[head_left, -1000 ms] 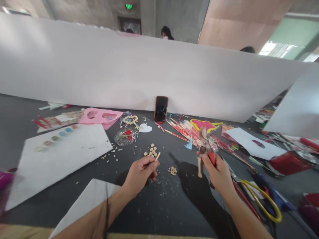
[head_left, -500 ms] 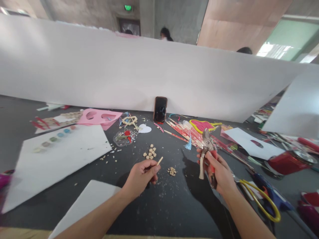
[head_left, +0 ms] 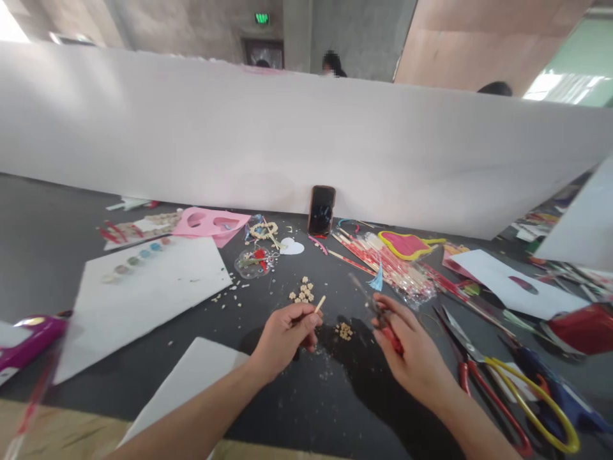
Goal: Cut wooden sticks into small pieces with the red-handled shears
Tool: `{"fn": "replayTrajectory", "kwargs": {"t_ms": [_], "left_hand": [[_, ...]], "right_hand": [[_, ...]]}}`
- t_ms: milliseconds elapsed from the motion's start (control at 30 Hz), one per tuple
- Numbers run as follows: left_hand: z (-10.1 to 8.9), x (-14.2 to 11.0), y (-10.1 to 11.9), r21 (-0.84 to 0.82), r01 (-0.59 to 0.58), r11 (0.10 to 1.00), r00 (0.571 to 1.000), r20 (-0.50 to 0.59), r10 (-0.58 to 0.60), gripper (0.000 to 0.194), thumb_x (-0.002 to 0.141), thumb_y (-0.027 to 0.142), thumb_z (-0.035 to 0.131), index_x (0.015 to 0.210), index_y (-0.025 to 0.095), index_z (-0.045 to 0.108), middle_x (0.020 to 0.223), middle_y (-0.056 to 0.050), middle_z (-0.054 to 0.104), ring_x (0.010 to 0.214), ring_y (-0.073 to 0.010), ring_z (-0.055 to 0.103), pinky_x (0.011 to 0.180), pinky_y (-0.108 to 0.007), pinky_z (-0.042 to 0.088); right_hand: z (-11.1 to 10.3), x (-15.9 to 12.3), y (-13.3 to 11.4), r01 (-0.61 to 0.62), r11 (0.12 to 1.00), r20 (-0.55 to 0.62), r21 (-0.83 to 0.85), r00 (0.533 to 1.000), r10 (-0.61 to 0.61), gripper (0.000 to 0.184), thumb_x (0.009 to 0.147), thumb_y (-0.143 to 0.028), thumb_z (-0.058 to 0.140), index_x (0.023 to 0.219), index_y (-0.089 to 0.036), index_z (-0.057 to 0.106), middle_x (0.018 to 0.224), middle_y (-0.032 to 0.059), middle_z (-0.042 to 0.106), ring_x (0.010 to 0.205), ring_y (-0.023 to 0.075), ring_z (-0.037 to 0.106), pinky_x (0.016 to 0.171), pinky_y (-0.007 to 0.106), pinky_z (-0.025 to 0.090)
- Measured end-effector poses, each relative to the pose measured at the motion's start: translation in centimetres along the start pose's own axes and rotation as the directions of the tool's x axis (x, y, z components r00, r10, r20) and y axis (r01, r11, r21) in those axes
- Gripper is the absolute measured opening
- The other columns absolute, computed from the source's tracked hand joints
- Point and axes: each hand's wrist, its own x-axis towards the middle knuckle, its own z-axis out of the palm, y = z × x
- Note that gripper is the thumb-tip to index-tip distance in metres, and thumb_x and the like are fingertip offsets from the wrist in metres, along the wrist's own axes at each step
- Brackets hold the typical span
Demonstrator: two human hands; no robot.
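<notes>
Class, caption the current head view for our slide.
Left hand holding a short stick, right hand a red-handled tool, above a dark table.

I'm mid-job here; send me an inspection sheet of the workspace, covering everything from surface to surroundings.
Surface: dark tabletop, strewn with pale specks.
Working items: pale stick; red-handled tool, motion-blurred; cluster of flower-shaped pieces; pile of small pale bits.
Clutter: pink sheet with cut-outs, white heart, blue tassel, scissors, red can.
Hands: left hand pinches the pale stick; right hand grips the red-handled tool.
Cables: nothing seen clearly.
Surroundings: white panel behind, phone upright before it; heads partly visible beyond.
</notes>
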Motion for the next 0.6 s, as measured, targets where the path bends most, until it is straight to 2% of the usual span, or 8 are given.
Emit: {"fn": "replayTrajectory", "kwargs": {"t_ms": [67,167,400,600], "left_hand": [[0.0,0.0,0.0,-0.009,-0.006,1.0,1.0,-0.004,0.006,0.025,0.077,0.038,0.055,0.079,0.014,0.061,0.063,0.0,0.059,0.047,-0.0094,0.053,0.048,-0.022,0.048],[0.1,0.1,0.2,-0.011,-0.007,1.0,1.0,0.006,0.007,0.025,0.078,0.039,0.054,0.077,0.014,0.06,0.058,0.001,0.056,0.046,-0.0093,0.052,0.048,-0.021,0.048],[0.2,0.0,0.3,0.031,0.013,0.999,1.0,0.022,-0.014,0.025,0.076,0.039,0.056,0.078,0.015,0.06,0.05,0.003,0.053,0.045,-0.0101,0.052,0.047,-0.021,0.046],[0.3,0.0,0.3,0.056,0.022,0.998,0.999,0.041,-0.024,0.025,0.074,0.038,0.057,0.079,0.014,0.061,0.049,0.004,0.052,0.045,-0.0101,0.051,0.047,-0.021,0.046]], "right_hand": [[0.5,-0.1,-0.5,0.121,0.979,0.108,-0.162,0.989,-0.104,0.008,0.083,-0.023,0.045,0.082,-0.021,0.053,0.134,0.0086,0.042,0.114,0.0228,0.044,0.093,0.041,0.039],[0.9,-0.1,-1.0,0.192,0.942,0.154,-0.276,0.976,-0.153,0.009,0.083,-0.02,0.045,0.078,-0.02,0.052,0.136,0.0091,0.04,0.114,0.0234,0.045,0.091,0.042,0.04],[0.7,-0.1,-1.8,0.253,0.917,0.172,-0.31,0.963,-0.208,0.011,0.081,-0.017,0.045,0.077,-0.02,0.055,0.135,0.0093,0.041,0.112,0.0258,0.045,0.089,0.046,0.041],[0.7,0.0,-2.1,0.257,0.919,0.16,-0.299,0.963,-0.218,0.009,0.081,-0.02,0.047,0.078,-0.02,0.055,0.131,0.0098,0.046,0.108,0.0241,0.048,0.088,0.043,0.041]]}}
